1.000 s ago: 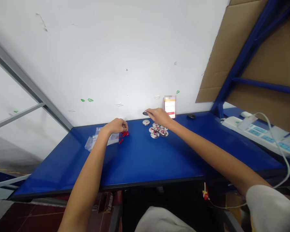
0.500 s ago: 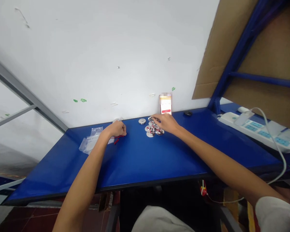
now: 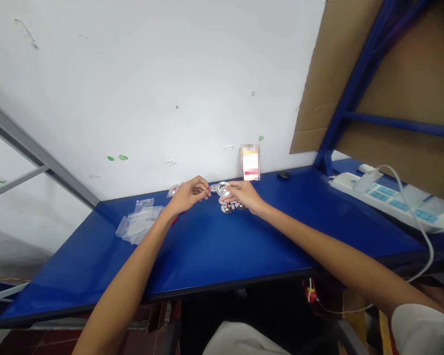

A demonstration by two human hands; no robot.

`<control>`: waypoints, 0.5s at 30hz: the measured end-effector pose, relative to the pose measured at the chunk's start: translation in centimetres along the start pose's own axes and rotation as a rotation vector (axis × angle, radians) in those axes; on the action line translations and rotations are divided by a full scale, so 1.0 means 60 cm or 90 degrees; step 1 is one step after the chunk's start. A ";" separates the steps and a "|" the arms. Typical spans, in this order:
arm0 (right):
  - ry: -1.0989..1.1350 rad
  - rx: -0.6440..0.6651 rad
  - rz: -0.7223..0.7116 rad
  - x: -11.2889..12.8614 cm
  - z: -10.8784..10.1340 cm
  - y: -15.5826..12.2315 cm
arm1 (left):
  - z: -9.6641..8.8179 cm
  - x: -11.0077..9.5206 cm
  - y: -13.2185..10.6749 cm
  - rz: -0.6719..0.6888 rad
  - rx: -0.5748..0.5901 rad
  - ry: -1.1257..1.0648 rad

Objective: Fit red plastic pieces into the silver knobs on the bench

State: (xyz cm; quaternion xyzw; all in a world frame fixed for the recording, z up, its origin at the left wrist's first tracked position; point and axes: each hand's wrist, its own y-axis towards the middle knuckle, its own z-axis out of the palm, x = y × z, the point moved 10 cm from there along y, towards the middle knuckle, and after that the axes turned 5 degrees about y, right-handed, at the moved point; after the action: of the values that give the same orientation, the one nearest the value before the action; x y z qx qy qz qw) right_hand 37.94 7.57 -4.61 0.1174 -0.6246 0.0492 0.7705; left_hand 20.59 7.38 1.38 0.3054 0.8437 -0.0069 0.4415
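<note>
My right hand [image 3: 244, 195] holds a round silver disc [image 3: 222, 188] up above the blue table [image 3: 225, 241], pinched at its edge. My left hand [image 3: 190, 193] is raised beside it, fingertips pinched on a small red piece [image 3: 208, 189] close to the disc. Under the hands lies a cluster of silver discs with red parts [image 3: 231, 206]. A few red pieces [image 3: 177, 217] lie on the table below my left wrist.
Clear plastic bags [image 3: 137, 226] lie at the left of the table. A phone [image 3: 250, 162] leans on the white wall, a black round object [image 3: 283, 174] beside it. A white power strip [image 3: 388, 199] with cable sits at right under a blue shelf frame with cardboard.
My left hand lifted from the red pieces and moved right toward the disc. My right hand picked a disc from the cluster and raised it to meet the left hand.
</note>
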 end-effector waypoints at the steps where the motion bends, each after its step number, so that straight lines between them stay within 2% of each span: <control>1: 0.018 -0.004 0.007 0.000 0.001 -0.002 | 0.004 -0.010 0.000 0.011 -0.018 0.025; 5: 0.063 -0.012 0.033 -0.001 0.003 -0.009 | 0.001 -0.038 -0.004 0.048 -0.111 0.146; 8: 0.076 0.002 0.041 -0.004 0.008 -0.011 | 0.004 -0.045 -0.007 0.076 -0.146 0.191; 11: 0.067 0.019 0.036 -0.004 0.015 -0.012 | 0.013 -0.045 -0.007 0.096 -0.161 0.203; 15: 0.056 0.025 0.032 -0.003 0.019 -0.015 | 0.018 -0.029 -0.007 0.057 -0.194 0.208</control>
State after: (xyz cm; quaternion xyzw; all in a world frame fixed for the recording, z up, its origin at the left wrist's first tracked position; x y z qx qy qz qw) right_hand 37.00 6.43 -4.67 0.1145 -0.5921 0.0859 0.7930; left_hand 21.91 5.86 1.95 0.2693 0.8810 0.1894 0.3398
